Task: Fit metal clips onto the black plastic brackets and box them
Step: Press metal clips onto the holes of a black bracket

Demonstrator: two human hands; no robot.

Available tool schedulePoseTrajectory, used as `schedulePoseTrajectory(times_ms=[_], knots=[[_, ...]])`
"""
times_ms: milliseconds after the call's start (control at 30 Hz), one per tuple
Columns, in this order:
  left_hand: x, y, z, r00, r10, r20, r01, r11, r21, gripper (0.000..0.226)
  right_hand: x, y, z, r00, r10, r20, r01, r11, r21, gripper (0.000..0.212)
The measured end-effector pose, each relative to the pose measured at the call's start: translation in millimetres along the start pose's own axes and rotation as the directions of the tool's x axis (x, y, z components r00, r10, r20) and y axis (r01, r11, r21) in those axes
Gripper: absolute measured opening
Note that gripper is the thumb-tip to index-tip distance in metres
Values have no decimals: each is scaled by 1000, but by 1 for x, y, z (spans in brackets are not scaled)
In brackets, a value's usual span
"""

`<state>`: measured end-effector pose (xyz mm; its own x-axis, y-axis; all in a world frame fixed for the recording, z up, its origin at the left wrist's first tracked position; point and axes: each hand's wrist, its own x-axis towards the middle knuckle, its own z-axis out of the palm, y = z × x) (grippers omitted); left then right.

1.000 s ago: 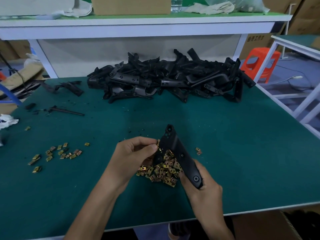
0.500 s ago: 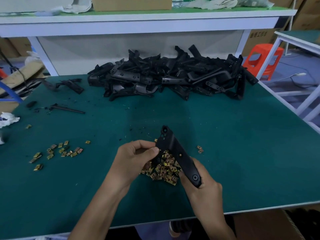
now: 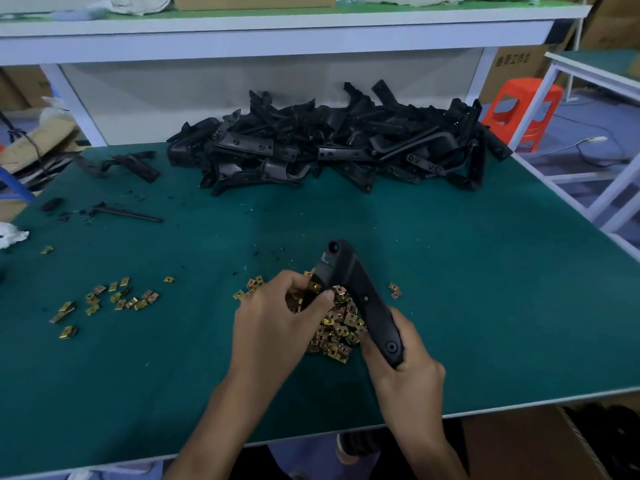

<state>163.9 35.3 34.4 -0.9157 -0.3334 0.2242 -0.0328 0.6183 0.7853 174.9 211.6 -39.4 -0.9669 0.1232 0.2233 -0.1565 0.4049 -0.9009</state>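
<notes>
My right hand point(image 3: 403, 365) grips the near end of a long black plastic bracket point(image 3: 356, 289), which slants up and away over the green table. My left hand point(image 3: 277, 320) pinches a small gold metal clip point(image 3: 314, 287) against the bracket's left edge, near its far end. Under both hands lies a heap of gold clips point(image 3: 337, 332). A big pile of black brackets point(image 3: 339, 147) stretches across the back of the table.
A second scatter of clips point(image 3: 114, 299) lies at the left, and two more clips point(image 3: 394, 290) lie right of the bracket. Loose black parts point(image 3: 124, 164) and a thin black piece point(image 3: 128, 213) sit at the far left. A cardboard box point(image 3: 533, 445) stands below the front edge. A shelf runs behind.
My left hand's fingers have shifted slightly along the bracket with the clip. The bracket stays in my right hand. The camera has tilted slightly.
</notes>
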Motion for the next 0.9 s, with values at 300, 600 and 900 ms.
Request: schedulePoseTrajectory(times_ms=[300, 600, 900], knots=[[26, 7, 24, 977, -40, 212, 115, 927, -358, 44, 1, -4, -3, 975, 119, -186, -70, 965, 252, 35], [40, 23, 99, 810, 27, 586, -239, 927, 288, 44, 5, -6, -3, 946, 221, -237, -119, 917, 381, 35], [45, 34, 109, 839, 19, 545, -221, 925, 309, 19, 7, -2, -4, 949, 248, -197, -166, 919, 357, 37]])
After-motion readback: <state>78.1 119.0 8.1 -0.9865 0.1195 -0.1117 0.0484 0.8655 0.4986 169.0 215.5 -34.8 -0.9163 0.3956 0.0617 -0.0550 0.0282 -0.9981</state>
